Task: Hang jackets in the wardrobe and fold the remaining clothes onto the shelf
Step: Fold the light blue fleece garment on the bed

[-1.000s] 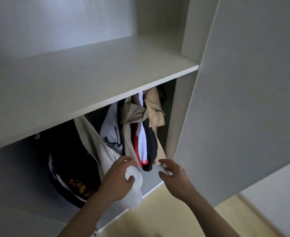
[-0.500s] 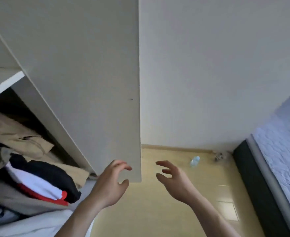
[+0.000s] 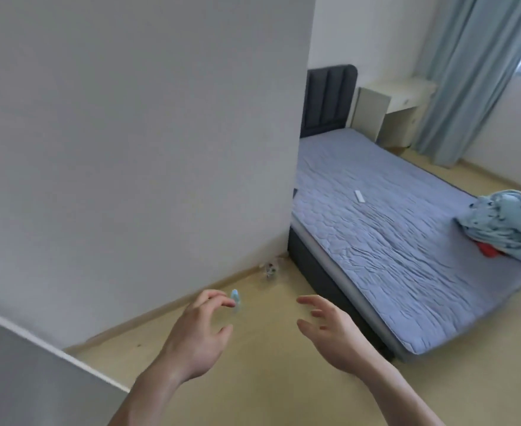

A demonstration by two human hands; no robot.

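Observation:
A heap of light blue cloth with a red piece under it lies at the foot end of the bed, far right. My left hand and my right hand hover side by side over the wooden floor, fingers loosely spread, both holding nothing. The wardrobe door edge shows only at the lower left; the wardrobe's inside and the hung clothes are out of view.
A grey wall fills the left. A small plastic bottle and some clutter lie on the floor by the skirting. A white remote lies on the bed. Behind it stand a bedside table and blue curtains.
The view has swung right, away from the wardrobe toward the bed. My left hand let go of the white garment; both hands are now bare over the floor.

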